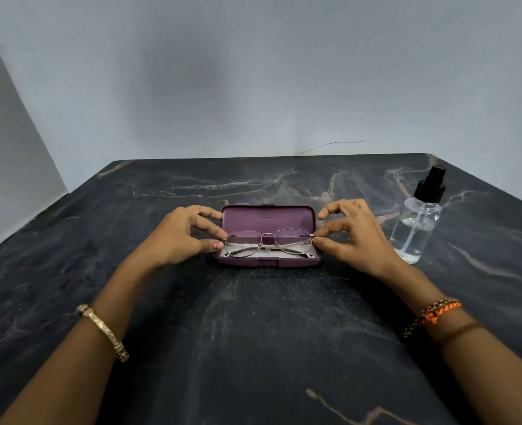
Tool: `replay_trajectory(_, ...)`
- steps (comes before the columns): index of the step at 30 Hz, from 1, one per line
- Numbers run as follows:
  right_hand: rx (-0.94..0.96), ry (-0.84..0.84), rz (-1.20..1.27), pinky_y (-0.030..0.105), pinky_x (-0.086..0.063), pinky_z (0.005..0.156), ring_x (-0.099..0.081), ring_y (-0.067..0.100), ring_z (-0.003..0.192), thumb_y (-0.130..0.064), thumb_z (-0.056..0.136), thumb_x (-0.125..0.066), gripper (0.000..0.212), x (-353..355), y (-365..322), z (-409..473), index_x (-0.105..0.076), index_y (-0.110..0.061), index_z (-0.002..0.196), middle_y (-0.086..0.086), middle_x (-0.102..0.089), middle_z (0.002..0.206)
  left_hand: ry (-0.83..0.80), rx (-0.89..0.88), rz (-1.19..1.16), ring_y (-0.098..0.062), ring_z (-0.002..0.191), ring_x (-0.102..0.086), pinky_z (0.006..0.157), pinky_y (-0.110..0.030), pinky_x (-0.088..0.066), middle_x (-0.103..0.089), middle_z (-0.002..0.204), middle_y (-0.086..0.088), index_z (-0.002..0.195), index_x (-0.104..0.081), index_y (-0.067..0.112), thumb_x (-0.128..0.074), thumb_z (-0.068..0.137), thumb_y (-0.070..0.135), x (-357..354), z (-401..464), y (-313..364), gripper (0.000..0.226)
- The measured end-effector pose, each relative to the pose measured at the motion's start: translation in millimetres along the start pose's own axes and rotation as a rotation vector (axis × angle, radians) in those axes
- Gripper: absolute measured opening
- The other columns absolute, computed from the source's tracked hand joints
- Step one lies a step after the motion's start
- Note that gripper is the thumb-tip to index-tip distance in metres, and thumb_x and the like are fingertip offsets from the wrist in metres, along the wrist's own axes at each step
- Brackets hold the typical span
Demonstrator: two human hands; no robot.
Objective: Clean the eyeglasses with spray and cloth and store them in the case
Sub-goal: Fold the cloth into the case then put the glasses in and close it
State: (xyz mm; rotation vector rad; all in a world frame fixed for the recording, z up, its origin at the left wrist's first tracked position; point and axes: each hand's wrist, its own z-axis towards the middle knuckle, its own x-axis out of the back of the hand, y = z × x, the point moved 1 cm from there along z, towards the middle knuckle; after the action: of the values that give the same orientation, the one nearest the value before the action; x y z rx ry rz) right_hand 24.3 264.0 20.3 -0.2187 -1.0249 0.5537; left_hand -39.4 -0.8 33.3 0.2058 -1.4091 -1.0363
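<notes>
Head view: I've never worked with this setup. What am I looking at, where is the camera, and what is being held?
No machine here: a person works with two bare hands. The single picture comes from a camera worn on the head, looking forward and down. On the dark marble table lies an open purple case, and to the right stands a clear spray bottle with a black top. The left hand and right hand each pinch one end of the folded glasses, which sit low in the case, over its pale lining. I see no separate cloth.
</notes>
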Motion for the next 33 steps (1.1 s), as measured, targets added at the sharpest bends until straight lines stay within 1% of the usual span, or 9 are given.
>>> replay_trajectory(3,0.009,-0.018,0.001,0.031,-0.028,0.089,-0.033,0.011,0.102,-0.019,0.074,-0.073,0.009,-0.7,-0.4,0.6,-0.075,-0.013,0.08,-0.004,-0.056,0.103,0.0,0.004,-0.046,-0.012,0.107,-0.049,0.094,-0.029,-0.035,-0.054,0.114,0.003,0.087,-0.071,0.017,-0.073,0.071,0.004,1.0,-1.9,-1.5,0.021)
replay_trajectory(7,0.017,-0.022,-0.006,0.031,-0.03,0.09,-0.034,0.012,0.102,-0.017,0.074,-0.073,0.011,-1.6,-0.3,1.1,-0.075,-0.013,0.084,-0.001,-0.059,0.106,0.026,0.004,-0.1,-0.011,0.1,-0.05,0.075,-0.013,-0.037,-0.049,0.118,0.005,0.084,-0.067,0.024,-0.076,0.067,0.013,-1.2,-2.0,-2.0,0.022)
replay_trajectory(11,0.013,-0.042,-0.018,0.032,-0.032,0.089,-0.034,0.011,0.102,-0.018,0.075,-0.072,0.013,-1.6,1.0,0.8,-0.074,-0.015,0.087,0.0,-0.06,0.106,0.007,0.046,-0.181,-0.017,0.101,-0.053,0.081,-0.029,-0.044,-0.049,0.118,0.009,0.097,-0.056,0.028,-0.081,0.06,0.017,-3.7,-1.4,-5.2,0.046)
replay_trajectory(14,0.0,-0.024,0.012,0.027,-0.031,0.085,-0.038,0.014,0.102,-0.019,0.074,-0.073,0.017,-0.7,0.0,1.4,-0.072,-0.019,0.091,-0.001,-0.058,0.102,-0.061,0.074,-0.22,-0.019,0.101,-0.053,0.086,-0.035,-0.046,-0.047,0.126,0.001,0.109,-0.046,0.028,-0.082,0.057,0.016,-6.8,-0.3,-8.1,0.064)
replay_trajectory(18,-0.069,-0.019,0.129,0.022,-0.031,0.081,-0.043,0.017,0.104,-0.018,0.075,-0.072,0.035,-2.0,0.7,0.0,-0.061,-0.022,0.108,-0.003,-0.054,0.106,-0.098,0.057,-0.254,-0.02,0.102,-0.053,0.088,-0.036,-0.047,-0.047,0.13,-0.006,0.117,-0.041,0.027,-0.081,0.057,0.014,-8.8,0.2,-10.7,0.073)
replay_trajectory(22,-0.15,-0.037,0.328,0.013,-0.035,0.081,-0.045,0.009,0.109,-0.032,0.079,-0.065,0.057,-5.9,0.9,-2.8,-0.041,-0.028,0.13,-0.007,-0.044,0.125,-0.099,0.039,-0.296,-0.018,0.1,-0.053,0.087,-0.037,-0.048,-0.047,0.13,-0.007,0.118,-0.039,0.03,-0.081,0.055,0.015,-9.9,0.6,-12.6,0.077)
replay_trajectory(25,-0.193,-0.123,0.415,0.022,-0.037,0.094,-0.043,0.005,0.114,-0.052,0.064,-0.067,0.087,-8.7,-2.2,-4.0,-0.027,-0.033,0.138,-0.011,-0.037,0.136,-0.1,0.02,-0.319,-0.016,0.095,-0.053,0.081,-0.034,-0.048,-0.047,0.127,-0.005,0.12,-0.037,0.032,-0.081,0.054,0.013,-11.0,0.6,-12.7,0.082)
replay_trajectory(29,-0.154,-0.249,0.445,0.03,-0.036,0.105,-0.044,0.004,0.12,-0.056,0.047,-0.075,0.11,-14.0,-4.1,-4.7,-0.021,-0.033,0.139,-0.015,-0.039,0.135,-0.118,0.004,-0.397,-0.015,0.09,-0.056,0.071,-0.026,-0.056,-0.047,0.119,0.001,0.122,-0.03,0.038,-0.08,0.055,0.004,-11.0,-0.5,-12.7,0.09)
replay_trajectory(33,-0.141,-0.219,0.462,0.006,-0.04,0.089,-0.045,0.004,0.113,-0.046,0.043,-0.08,0.12,-15.4,-3.2,-3.6,-0.015,-0.029,0.143,-0.012,-0.032,0.134,-0.139,0.006,-0.451,-0.018,0.09,-0.058,0.072,-0.024,-0.057,-0.042,0.12,0.008,0.131,-0.021,0.04,-0.081,0.048,0.009,-10.4,-2.2,-12.4,0.107)
